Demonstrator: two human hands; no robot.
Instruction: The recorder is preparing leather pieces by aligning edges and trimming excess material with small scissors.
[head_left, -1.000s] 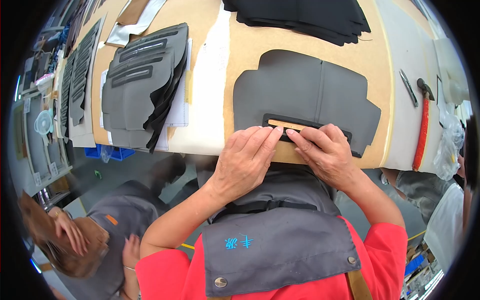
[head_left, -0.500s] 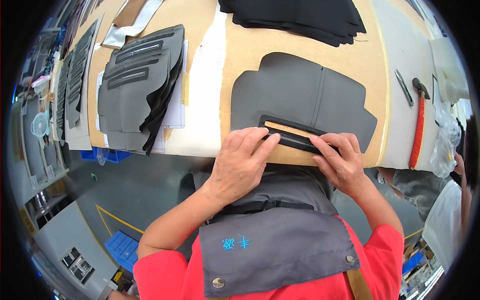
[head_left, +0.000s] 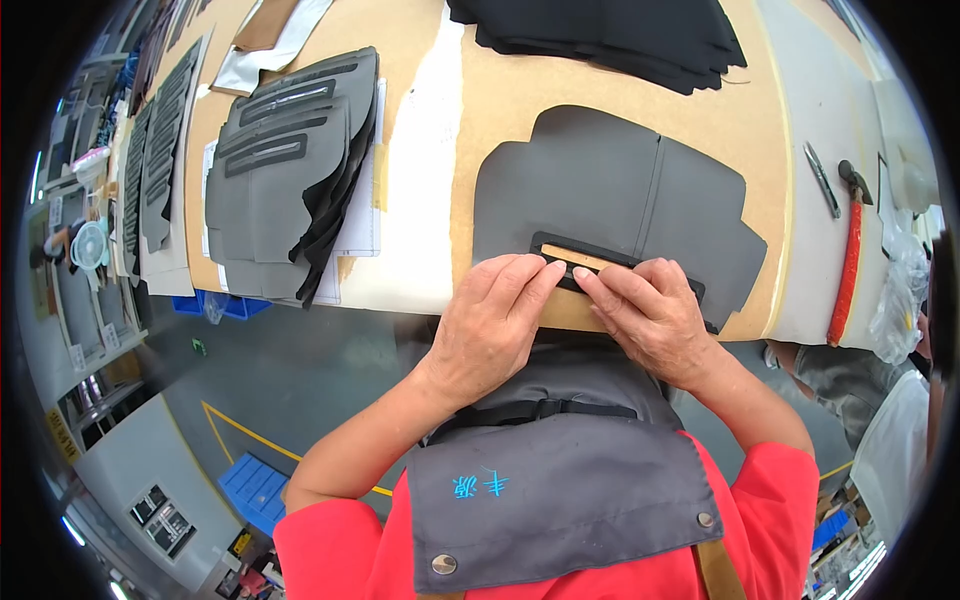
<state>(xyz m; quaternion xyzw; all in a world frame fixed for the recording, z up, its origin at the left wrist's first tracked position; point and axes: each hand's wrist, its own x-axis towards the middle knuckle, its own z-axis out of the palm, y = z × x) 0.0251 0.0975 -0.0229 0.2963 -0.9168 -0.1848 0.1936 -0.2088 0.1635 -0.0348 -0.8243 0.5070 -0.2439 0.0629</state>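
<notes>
A grey leather-like panel (head_left: pixel 590 180) with notched corners and a seam lies flat at the table's front edge. Black strips frame a long slot near its close side, and tan surface shows through the opening. My left hand (head_left: pixel 490 315) is closed, thumb and index finger pinching the black strip (head_left: pixel 568 280) along the slot's near edge. Right beside it, my right hand (head_left: pixel 650 315) pinches the same strip, so the fingertips of both hands nearly meet. The fingers cover part of the strip and of the panel's near edge.
Left stands a stack of similar grey panels (head_left: pixel 285 170) on paper sheets. Black cut pieces (head_left: pixel 610 40) lie at the back. A pen-like silver tool (head_left: pixel 822 180) and a red-handled hammer (head_left: pixel 846 260) lie right, near clear plastic bags (head_left: pixel 900 310). Another person's leg shows beyond.
My right hand has slid left along the strip, up to my left hand, and now covers more of the slot. The whole view has shifted slightly.
</notes>
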